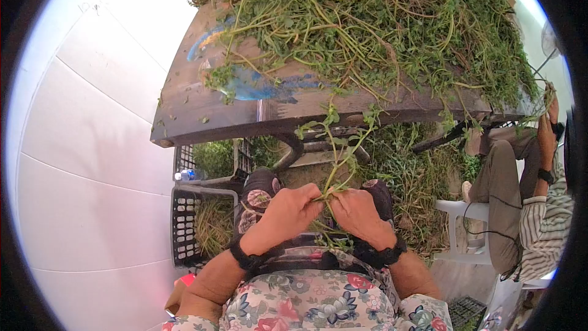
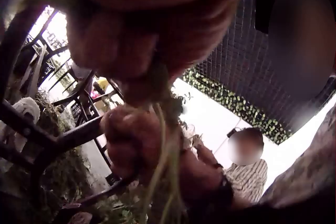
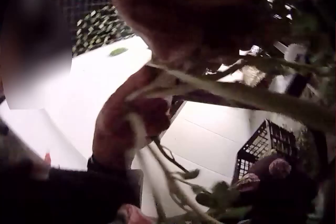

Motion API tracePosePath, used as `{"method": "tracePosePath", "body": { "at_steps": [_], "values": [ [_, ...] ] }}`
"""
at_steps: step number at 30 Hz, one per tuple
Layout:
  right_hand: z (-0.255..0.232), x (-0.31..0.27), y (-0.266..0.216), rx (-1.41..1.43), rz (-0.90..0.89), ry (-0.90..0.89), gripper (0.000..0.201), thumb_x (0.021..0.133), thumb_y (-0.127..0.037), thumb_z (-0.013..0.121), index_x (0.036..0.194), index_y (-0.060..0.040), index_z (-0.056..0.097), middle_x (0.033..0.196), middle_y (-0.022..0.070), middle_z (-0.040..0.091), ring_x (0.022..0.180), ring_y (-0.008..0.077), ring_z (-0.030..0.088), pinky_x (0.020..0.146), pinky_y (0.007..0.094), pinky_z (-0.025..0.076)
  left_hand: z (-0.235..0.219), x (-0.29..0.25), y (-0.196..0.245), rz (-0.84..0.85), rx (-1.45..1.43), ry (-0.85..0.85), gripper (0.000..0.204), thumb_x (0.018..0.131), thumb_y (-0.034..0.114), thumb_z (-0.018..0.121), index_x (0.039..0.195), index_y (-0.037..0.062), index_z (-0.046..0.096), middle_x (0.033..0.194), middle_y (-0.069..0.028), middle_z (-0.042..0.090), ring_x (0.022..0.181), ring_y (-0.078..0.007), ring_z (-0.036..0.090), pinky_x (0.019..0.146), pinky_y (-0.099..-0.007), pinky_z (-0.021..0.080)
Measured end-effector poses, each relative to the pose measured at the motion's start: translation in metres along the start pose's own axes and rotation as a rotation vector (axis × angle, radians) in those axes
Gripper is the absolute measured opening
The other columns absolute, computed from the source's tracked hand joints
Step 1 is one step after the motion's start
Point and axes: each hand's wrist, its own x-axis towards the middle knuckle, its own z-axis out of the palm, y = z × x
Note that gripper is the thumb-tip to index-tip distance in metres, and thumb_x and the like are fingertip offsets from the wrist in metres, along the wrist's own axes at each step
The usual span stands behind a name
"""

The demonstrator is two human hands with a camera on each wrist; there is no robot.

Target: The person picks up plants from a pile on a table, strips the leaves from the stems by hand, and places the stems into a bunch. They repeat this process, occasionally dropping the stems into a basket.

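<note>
In the head view a green leafy stem (image 1: pixel 337 162) stands up between the two hands, over the lap. The left hand (image 1: pixel 285 214) pinches it near its lower part with curled fingers. Close beside it, the right hand (image 1: pixel 362 214) grips the same sprig from the other side. More leaves and stems (image 1: pixel 331 238) hang below the hands. In the left wrist view, thin stems (image 2: pixel 167 166) run down past the curled fingers. The right wrist view has a thick stem (image 3: pixel 247 95) crossing in front and the left hand (image 3: pixel 123 119) behind it.
A large heap of green stems (image 1: pixel 367 24) covers much of the wooden table (image 1: pixel 202 107) ahead. Black crates (image 1: pixel 185 224) with greens stand at the left below it. More plants (image 1: pixel 416 190) lie on the floor. At the right, another person (image 1: pixel 545 227) sits near a white stool (image 1: pixel 456 208).
</note>
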Motion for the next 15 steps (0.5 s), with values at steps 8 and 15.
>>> {"method": "tracePosePath", "body": {
  "at_steps": [8,15],
  "values": [
    [-0.036,-0.012,0.040,1.060,0.524,0.257,0.020,0.082,-0.007,0.046,0.100,-0.0037,0.055,0.073,0.0071,0.057,0.057,0.0149,0.053,0.052,0.0298,0.043,-0.016,-0.003,-0.005,-0.080,-0.004,-0.007,0.012,0.081,0.012,0.056,0.085,0.0013,0.056,0.068,-0.0136,0.051,0.058,-0.0281,0.049,0.059,-0.0317,0.042],
    [-0.059,-0.029,0.044,1.123,0.467,0.199,0.015,0.080,-0.012,0.058,0.093,-0.0033,0.059,0.070,0.0008,0.057,0.060,0.0071,0.051,0.055,0.0225,0.042,-0.010,0.000,0.000,-0.012,0.032,-0.004,0.014,0.080,0.016,0.055,0.086,0.0032,0.056,0.073,-0.0195,0.058,0.069,-0.0380,0.057,0.057,-0.0409,0.044]
  ]
}}
